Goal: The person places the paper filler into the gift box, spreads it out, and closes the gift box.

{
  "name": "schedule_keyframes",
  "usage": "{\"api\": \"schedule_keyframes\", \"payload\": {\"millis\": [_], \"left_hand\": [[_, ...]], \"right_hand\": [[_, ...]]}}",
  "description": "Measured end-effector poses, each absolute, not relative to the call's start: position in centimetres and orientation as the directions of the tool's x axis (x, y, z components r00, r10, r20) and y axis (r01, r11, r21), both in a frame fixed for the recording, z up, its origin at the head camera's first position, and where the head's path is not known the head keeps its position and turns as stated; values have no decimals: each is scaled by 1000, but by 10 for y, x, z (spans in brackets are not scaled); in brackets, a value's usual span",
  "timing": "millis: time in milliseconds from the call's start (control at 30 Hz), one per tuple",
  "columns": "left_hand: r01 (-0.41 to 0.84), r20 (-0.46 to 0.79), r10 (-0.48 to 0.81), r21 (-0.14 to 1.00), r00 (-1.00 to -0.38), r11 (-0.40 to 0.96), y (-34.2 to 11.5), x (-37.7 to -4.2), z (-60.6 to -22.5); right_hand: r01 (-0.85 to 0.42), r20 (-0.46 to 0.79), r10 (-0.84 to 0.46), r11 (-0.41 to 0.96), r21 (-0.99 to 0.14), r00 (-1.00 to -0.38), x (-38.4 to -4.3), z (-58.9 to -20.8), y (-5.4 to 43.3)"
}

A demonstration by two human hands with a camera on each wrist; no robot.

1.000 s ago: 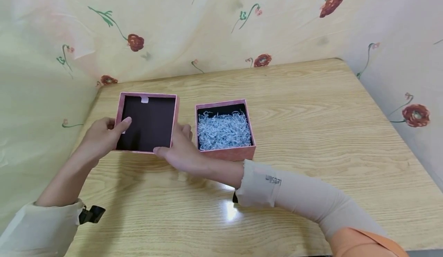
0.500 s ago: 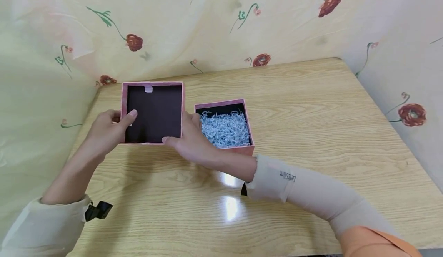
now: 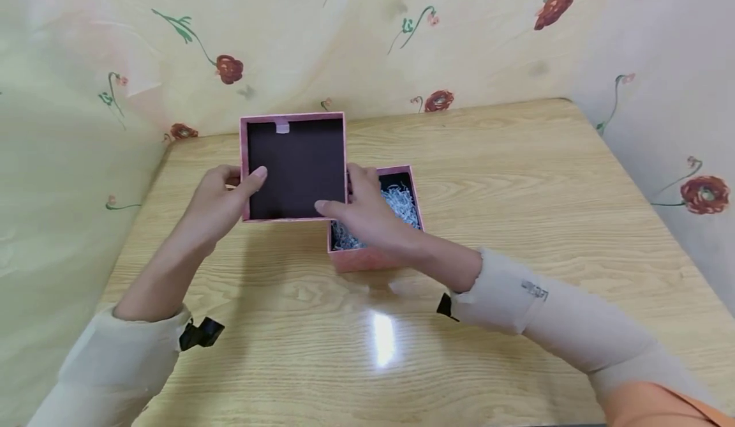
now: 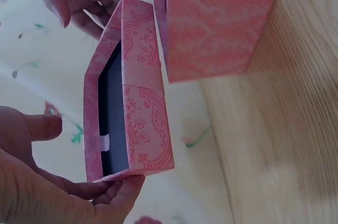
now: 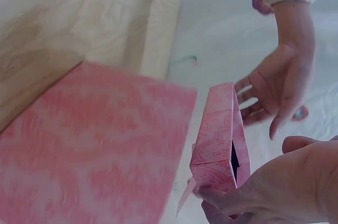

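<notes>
A shallow pink box lid (image 3: 295, 172) with a black inside is tilted toward me, held above the table between both hands. My left hand (image 3: 214, 207) grips its left side, thumb over the rim and fingers behind. At the lower right corner my right hand (image 3: 376, 216) holds it the same way. Close behind and right of the lid stands a pink box (image 3: 367, 260) with blue shredded paper (image 3: 402, 205) inside; lid and right hand hide part of it. The left wrist view shows the patterned outer side of the lid (image 4: 142, 86) near the box wall (image 4: 216, 28).
The wooden table (image 3: 517, 178) extends right of the box and toward me. Flower-printed sheeting (image 3: 367, 37) hangs along its back and both sides. A black wrist camera mount (image 3: 201, 333) sits on the left sleeve.
Both hands have lifted the lid and carried it rightward and away from me, so that it now overlaps the box's left part in the head view. The box has stayed put.
</notes>
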State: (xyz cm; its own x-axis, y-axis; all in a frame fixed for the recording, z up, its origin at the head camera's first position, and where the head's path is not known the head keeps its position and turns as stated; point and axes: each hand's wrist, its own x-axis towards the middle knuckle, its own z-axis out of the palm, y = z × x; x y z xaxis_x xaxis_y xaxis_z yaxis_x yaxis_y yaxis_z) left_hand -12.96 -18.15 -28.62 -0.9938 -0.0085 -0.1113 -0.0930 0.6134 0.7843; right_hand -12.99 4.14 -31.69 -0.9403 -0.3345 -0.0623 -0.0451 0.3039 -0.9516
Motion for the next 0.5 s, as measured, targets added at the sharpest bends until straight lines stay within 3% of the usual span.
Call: {"api": "schedule_keyframes", "payload": {"millis": [133, 500], "left_hand": [[-83, -117, 19, 801, -993, 593, -168, -132, -286], [-64, -125, 77, 838, -989, 542, -137, -141, -291]], "right_hand": [[-11, -108, -318, 352, -936, -942, -133, -315, 60], [40, -126, -268, 307, -951, -955, -146, -308, 96]]}}
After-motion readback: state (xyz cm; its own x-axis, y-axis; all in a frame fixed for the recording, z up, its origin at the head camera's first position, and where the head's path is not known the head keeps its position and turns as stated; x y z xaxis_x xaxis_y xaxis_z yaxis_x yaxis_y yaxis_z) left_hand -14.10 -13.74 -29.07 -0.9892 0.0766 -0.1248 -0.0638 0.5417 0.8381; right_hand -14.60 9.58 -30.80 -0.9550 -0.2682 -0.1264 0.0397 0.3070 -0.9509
